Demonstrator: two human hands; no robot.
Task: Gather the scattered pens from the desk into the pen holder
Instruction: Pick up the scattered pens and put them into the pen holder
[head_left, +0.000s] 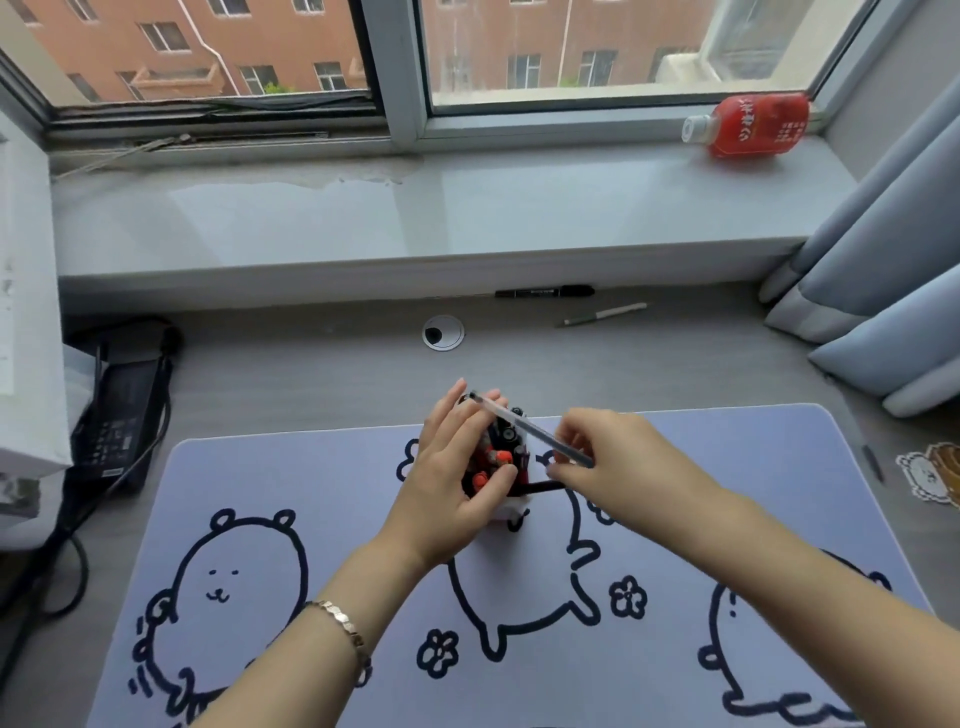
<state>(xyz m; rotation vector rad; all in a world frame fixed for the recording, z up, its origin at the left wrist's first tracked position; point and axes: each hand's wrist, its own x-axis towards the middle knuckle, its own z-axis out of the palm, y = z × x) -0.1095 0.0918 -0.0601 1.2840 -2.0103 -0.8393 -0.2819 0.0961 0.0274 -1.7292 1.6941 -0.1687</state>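
Left hand (457, 478) fingers wrapped round pen holder (506, 506), right hand (608, 457) fingers pinching clear pen (524, 426) (red bottle (753, 124) label unreadable)

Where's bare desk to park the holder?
Free: grey desk between cable grommet and power brick; mat left of the left hand. Crowded: back right, by black marker and green pen.

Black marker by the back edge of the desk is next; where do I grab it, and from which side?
Pinch the black marker at mid-barrel, coming down from above and the near side. It lies flat, parallel to the sill wall right behind it, so the far side looks blocked.
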